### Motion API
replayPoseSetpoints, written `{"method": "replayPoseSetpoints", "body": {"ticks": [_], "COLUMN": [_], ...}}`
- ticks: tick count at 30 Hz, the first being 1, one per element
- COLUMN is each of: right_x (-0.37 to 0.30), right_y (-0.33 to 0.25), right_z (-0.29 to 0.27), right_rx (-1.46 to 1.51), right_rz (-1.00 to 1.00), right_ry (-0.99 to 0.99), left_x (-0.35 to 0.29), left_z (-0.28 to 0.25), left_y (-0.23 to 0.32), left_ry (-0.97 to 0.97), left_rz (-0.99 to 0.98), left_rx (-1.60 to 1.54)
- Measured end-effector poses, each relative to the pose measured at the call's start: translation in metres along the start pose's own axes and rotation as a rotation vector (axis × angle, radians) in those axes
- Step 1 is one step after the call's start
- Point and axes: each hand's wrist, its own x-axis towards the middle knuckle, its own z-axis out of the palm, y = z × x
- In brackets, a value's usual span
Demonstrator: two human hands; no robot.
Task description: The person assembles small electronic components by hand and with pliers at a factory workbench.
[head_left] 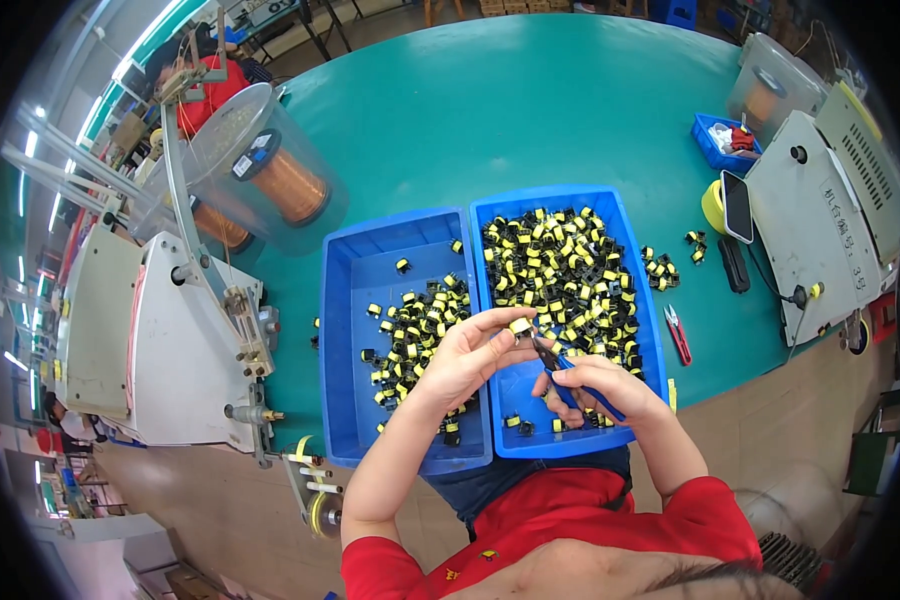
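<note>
Between the thumb and fingers of my left hand (467,358) is a small coil bobbin (521,326) wrapped in yellow tape. My right hand (602,388) grips blue-handled pliers or cutters (562,372), whose jaws touch or nearly touch the bobbin's underside; the exact contact is too small to tell. Both hands are above the near part of two blue bins set side by side. The right bin (642,262) holds a thick heap of black-and-yellow bobbins (560,262). In the left bin (370,262) lies a smaller pile (425,325), mostly toward its right side.
Winding machines stand at left (185,350) and right (820,220). Red-handled snips (678,335), a black tool (733,264), a phone (737,207) and loose bobbins (660,270) lie right of the bins. Copper wire spools (288,185) stand in clear tubs at the left; a person in red is behind.
</note>
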Motion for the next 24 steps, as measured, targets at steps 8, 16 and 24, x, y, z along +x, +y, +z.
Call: {"method": "replayPoseSetpoints", "body": {"ticks": [8, 16, 24], "right_x": [0.0006, 0.0007, 0.0003], "right_y": [0.0001, 0.0016, 0.0002], "right_z": [0.0002, -0.0001, 0.0011], "right_rx": [0.030, -0.011, -0.024], "right_rz": [0.000, -0.017, -0.013], "right_ry": [0.007, 0.040, 0.054], "left_x": [0.0000, -0.0002, -0.0002], "left_z": [0.0015, 0.0037, 0.0039], "left_y": [0.0007, 0.0004, 0.0011], "left_ry": [0.011, 0.044, 0.053], "left_rz": [0.010, 0.030, 0.031], "left_rx": [0.014, 0.085, 0.104]}}
